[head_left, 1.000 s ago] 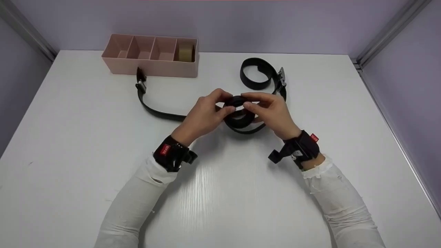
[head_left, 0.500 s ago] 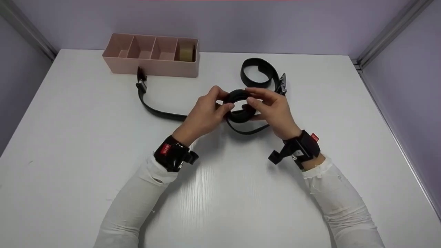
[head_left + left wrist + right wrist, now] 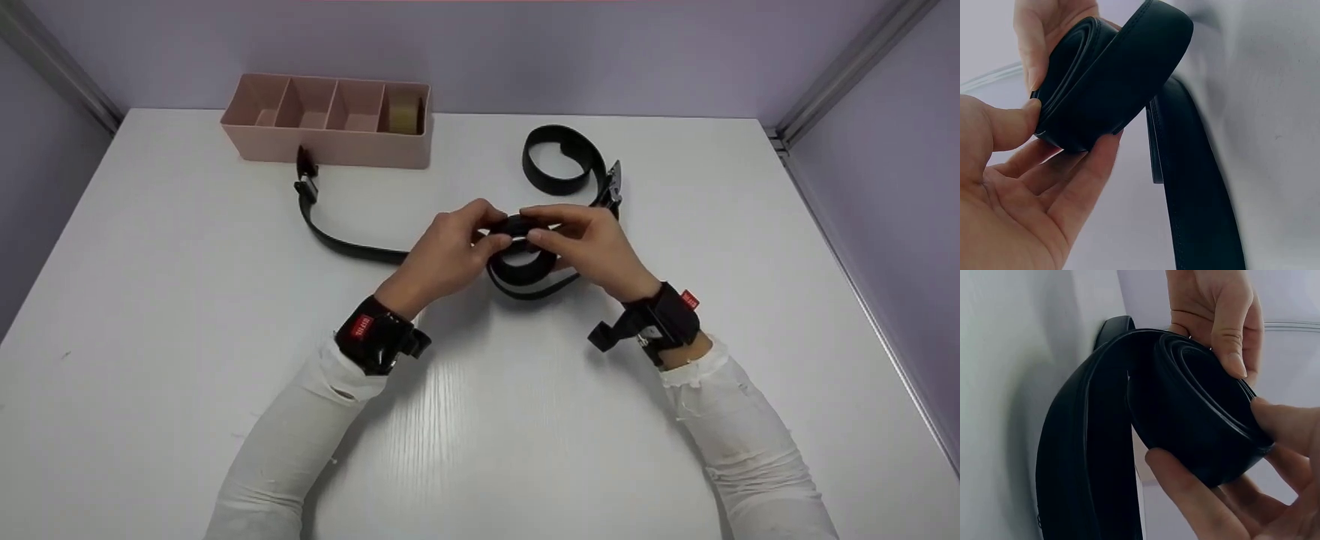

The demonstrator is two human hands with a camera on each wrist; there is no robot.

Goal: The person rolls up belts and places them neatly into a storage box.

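Note:
Between both hands is a coiled black leather belt (image 3: 523, 271), rolled in several turns and tilted above the table. My left hand (image 3: 448, 251) pinches its left side with thumb and fingers. On the right side, my right hand (image 3: 600, 251) grips the same roll between thumb and fingers. In the left wrist view a loose length of belt (image 3: 1190, 169) hangs away from the roll (image 3: 1112, 73). The right wrist view has the layered edges of the roll (image 3: 1202, 410) and a wide loop of strap (image 3: 1064, 433) beside it. How the strap runs behind the hands is hidden.
A strap with a metal buckle (image 3: 307, 187) curves out to the left. Behind the right hand lies another loosely coiled strap (image 3: 541, 176) with a silver buckle (image 3: 614, 184). At the back left stands a pink divided box (image 3: 330, 146) with a tape roll (image 3: 405, 114).
The roll rose and tipped to show a wide opening half a second ago. Now it is lower again, and its opening looks narrower. Both hands keep hold of it.

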